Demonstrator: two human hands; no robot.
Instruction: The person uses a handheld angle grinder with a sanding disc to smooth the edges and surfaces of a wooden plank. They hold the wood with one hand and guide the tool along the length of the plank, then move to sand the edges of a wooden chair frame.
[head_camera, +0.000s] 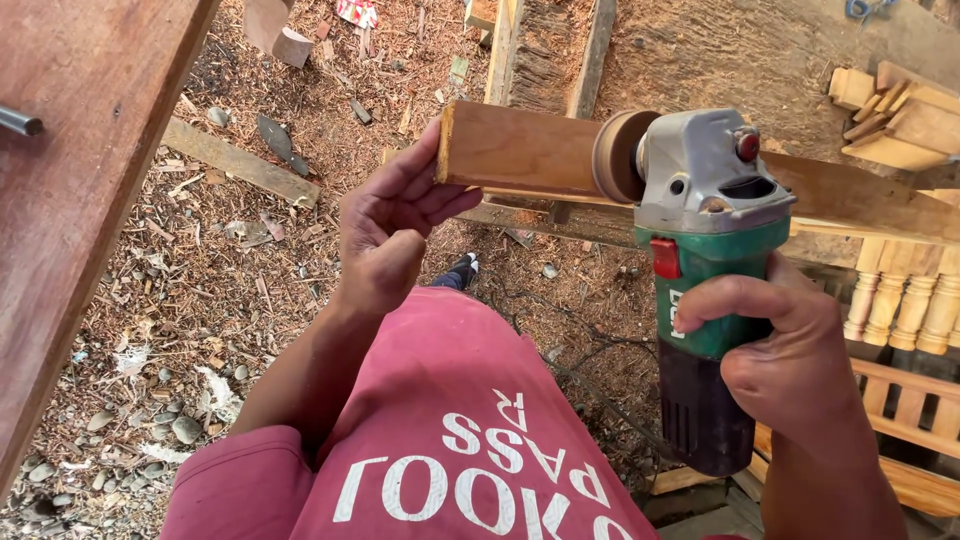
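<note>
Head view looks down on a workshop floor of packed dirt (300, 290) thick with sawdust, wood chips and small grey pebbles (185, 428), more a yard than a tidy room. The left hand (385, 230) pinches the near end of a flat wooden board (515, 150), fingers wrapped over its edge and thumb below, holding it out level at chest height. The right hand (790, 360) is closed tight around the dark handle of a green and grey angle grinder (705, 250), whose round sanding disc (615, 155) presses against the face of the board. A reddish plank (80, 190) runs along the left side, and a loose offcut (240, 162) lies in the shavings below it. Off to the right, pale turned balusters (900, 300) stand in a row beside stacked wooden blocks (900, 115). One dark shoe (462, 270) shows below the person's red shorts (450, 420).
</note>
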